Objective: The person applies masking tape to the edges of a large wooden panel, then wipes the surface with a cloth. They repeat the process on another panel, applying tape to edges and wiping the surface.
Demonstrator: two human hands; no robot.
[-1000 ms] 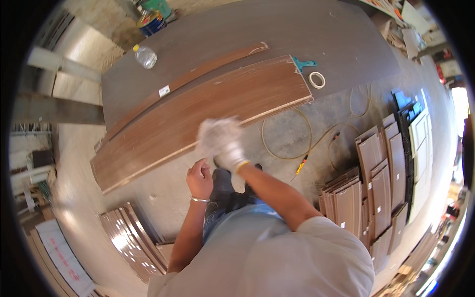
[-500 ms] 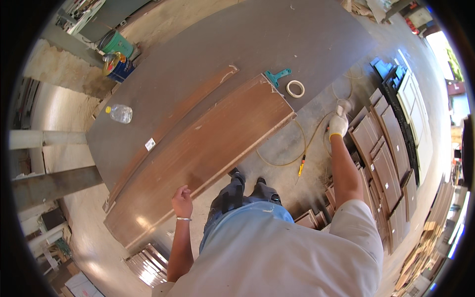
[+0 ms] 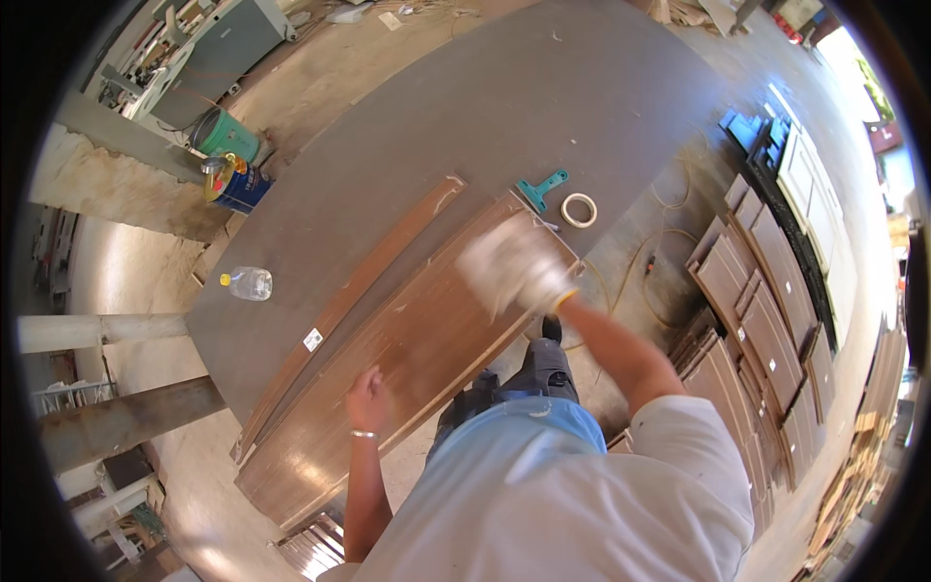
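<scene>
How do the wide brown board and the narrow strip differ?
The board is broad, the strip slim. The strip carries a white label; the board shows none. The gloved right hand is over the board, no hand over the strip. Both are brown and lie side by side on the grey surface.

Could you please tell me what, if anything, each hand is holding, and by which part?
The left hand appears empty; the gloved right hand is too blurred to tell.
</scene>
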